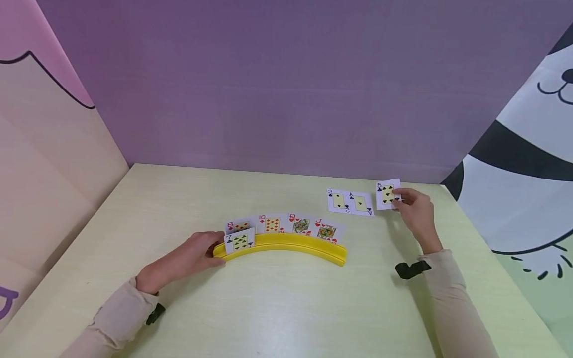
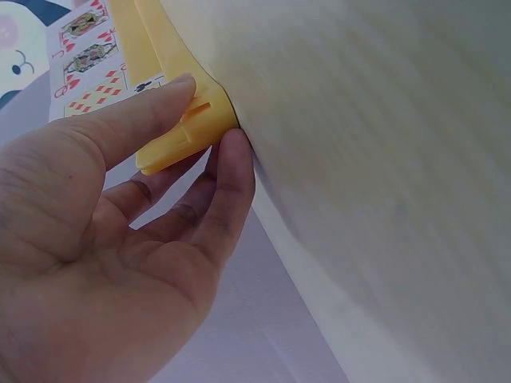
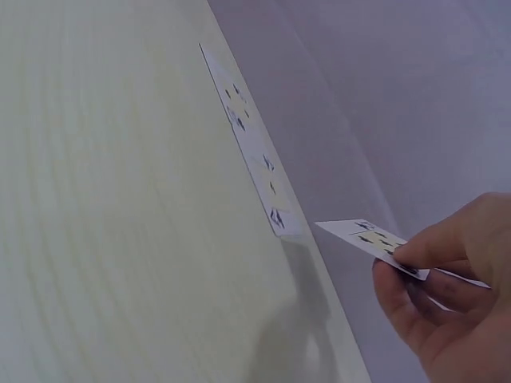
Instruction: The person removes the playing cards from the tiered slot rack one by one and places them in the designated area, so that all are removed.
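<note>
Between thumb and fingers, my right hand (image 1: 417, 214) pinches the five of clubs (image 1: 385, 191) by its right edge; the right wrist view has this card raised off the table, tilted. My left hand (image 1: 188, 256) grips the left end of a curved yellow card holder (image 1: 291, 242), thumb on one side and fingers on the other. A seven of clubs (image 1: 239, 241) stands at the holder's front left. Behind it stand the eight of diamonds (image 1: 237, 225), ten of diamonds (image 1: 272, 224), queen of hearts (image 1: 301, 225) and jack of hearts (image 1: 327, 231), lower parts hidden by the holder.
A black two (image 1: 338, 201) and an ace of clubs (image 1: 361, 203) lie face up side by side at the table's back, left of my right hand. The pale wooden table (image 1: 268, 308) meets a purple wall (image 1: 286, 99) behind; printed panels stand on both sides.
</note>
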A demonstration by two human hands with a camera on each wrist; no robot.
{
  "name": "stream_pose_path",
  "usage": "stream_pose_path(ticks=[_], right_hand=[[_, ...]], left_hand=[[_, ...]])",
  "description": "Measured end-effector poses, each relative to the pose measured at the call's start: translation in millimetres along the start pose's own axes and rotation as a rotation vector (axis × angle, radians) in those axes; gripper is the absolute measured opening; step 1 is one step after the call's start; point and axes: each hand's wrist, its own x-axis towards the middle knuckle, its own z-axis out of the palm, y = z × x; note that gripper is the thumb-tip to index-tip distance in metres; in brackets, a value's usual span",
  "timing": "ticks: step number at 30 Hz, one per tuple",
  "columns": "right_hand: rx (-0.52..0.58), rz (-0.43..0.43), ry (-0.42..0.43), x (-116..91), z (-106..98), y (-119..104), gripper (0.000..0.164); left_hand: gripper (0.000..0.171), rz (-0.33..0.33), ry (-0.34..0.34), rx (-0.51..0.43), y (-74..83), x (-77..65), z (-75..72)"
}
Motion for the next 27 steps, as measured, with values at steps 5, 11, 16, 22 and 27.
stream_pose_path(ticks=[5,11,16,22,27], right_hand=[[0.011,0.035,-0.080,1.7,-0.3,9.2,0.034],[-0.062,0.013,-0.169,5.4,1.1,22.2,0.035],[-0.172,-0.057,-0.202,7.8,3.0,25.1,0.033],[-0.239,-0.098,-0.225,8.4,9.3,19.0,0.033],[-0.279,-0.127,-0.210,7.9,10.6,18.1,0.031]], left_hand=[[0.035,0.002,0.001,0.005,-0.2,0.3,-0.2],[0.034,0.009,-0.003,0.007,0.2,0.0,-1.1],[0.033,-0.001,0.001,0.002,1.2,-1.1,-1.0],[0.038,-0.011,0.009,-0.015,0.7,-1.4,-0.9],[0.038,0.004,0.005,-0.016,0.0,0.0,-0.5]])
